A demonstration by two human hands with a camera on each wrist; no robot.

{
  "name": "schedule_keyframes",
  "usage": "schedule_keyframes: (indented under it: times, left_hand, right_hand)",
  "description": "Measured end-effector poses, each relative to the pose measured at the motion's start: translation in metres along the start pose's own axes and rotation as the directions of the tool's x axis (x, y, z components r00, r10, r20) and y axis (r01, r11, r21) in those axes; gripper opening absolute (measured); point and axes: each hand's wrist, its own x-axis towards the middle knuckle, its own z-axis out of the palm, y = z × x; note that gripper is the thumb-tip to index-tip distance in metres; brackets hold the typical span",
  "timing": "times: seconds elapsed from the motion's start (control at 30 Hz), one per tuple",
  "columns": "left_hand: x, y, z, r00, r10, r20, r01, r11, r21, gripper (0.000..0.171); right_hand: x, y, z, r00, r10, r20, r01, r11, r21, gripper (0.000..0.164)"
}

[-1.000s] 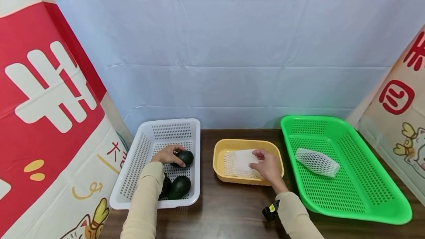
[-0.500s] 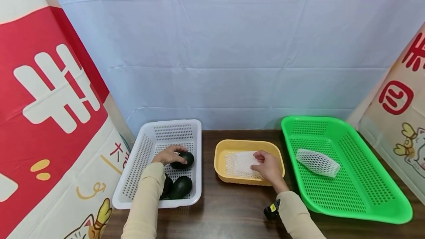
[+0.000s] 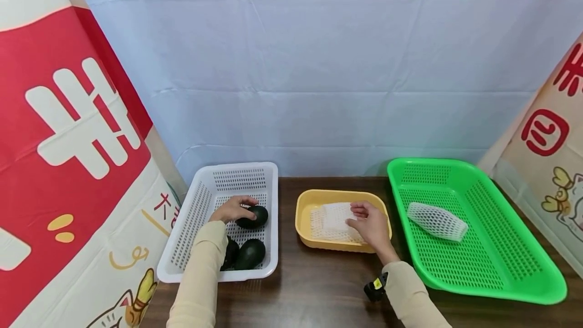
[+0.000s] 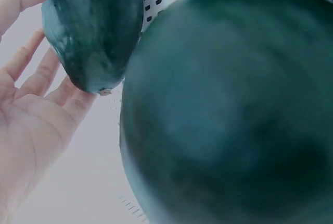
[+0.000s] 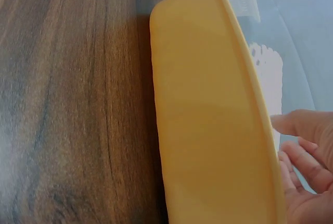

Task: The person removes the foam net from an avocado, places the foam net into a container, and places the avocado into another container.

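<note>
My left hand (image 3: 230, 210) grips a dark green avocado (image 3: 258, 218) inside the white basket (image 3: 239, 178). In the left wrist view the thumb lies on one side of that avocado (image 4: 96, 31) and the fingers reach behind it. Another avocado (image 3: 250, 254) rests nearer me, with one more partly hidden beside my sleeve. Over the yellow tray (image 3: 314, 199), my right hand (image 3: 374, 227) appears to pinch the edge of a white foam net (image 3: 337, 216); the contact is partly hidden. In the right wrist view this foam net (image 5: 270, 73) shows above the tray's rim.
To the right stands a green basket (image 3: 460, 270) with one white foam-net bundle (image 3: 437, 221) in it. The dark wooden table (image 3: 314, 287) runs between the baskets. A pale cloth (image 3: 319, 65) hangs behind, with printed panels at both sides.
The view has shifted slightly, moving everything a little to the right. Both hands stay almost where they were, the left on the avocado and the right at the foam net.
</note>
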Motion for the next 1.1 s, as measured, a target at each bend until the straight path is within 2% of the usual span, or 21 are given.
schedule_keyframes:
  times: [0.13,0.27,0.37,0.53,0.67,0.77,0.9,1.0,1.1]
  left_hand:
    - [-0.002,0.000,0.003,1.000,-0.008,-0.030,0.006,0.997,-0.072,0.048]
    - [-0.003,-0.004,0.009,0.998,0.011,-0.060,-0.020,0.989,-0.146,0.048]
    - [-0.005,-0.005,0.010,0.991,0.030,-0.131,-0.055,0.980,-0.192,0.047]
    - [-0.013,0.000,0.009,0.967,0.023,-0.253,-0.085,0.968,-0.237,0.044]
    - [-0.017,0.011,0.011,0.954,0.041,-0.297,-0.124,0.957,-0.264,0.047]
    - [-0.019,0.024,0.013,0.941,0.072,-0.330,-0.171,0.944,-0.281,0.049]
    - [-0.022,0.046,0.018,0.922,0.126,-0.366,-0.240,0.927,-0.288,0.052]
    - [-0.024,0.061,0.020,0.914,0.168,-0.370,-0.278,0.923,-0.267,0.052]
    - [-0.026,0.076,0.020,0.912,0.196,-0.360,-0.293,0.926,-0.237,0.053]
  right_hand:
    - [-0.002,0.005,0.001,0.998,-0.032,-0.054,0.034,0.999,0.040,0.035]
    - [0.000,0.036,0.009,0.989,-0.097,-0.116,0.099,0.995,0.019,0.034]
    - [0.006,0.061,0.016,0.975,-0.144,-0.172,0.146,0.989,-0.003,0.034]
    - [0.008,0.073,0.021,0.954,-0.201,-0.222,0.214,0.976,0.037,0.036]
    - [0.010,0.078,0.020,0.943,-0.224,-0.247,0.248,0.966,0.069,0.038]
    - [0.012,0.077,0.020,0.944,-0.219,-0.246,0.249,0.964,0.097,0.040]
    - [0.012,0.072,0.020,0.950,-0.217,-0.225,0.242,0.967,0.086,0.044]
    - [0.014,0.070,0.018,0.947,-0.241,-0.213,0.260,0.963,0.067,0.045]
    - [0.019,0.068,0.015,0.935,-0.285,-0.212,0.308,0.948,0.084,0.047]
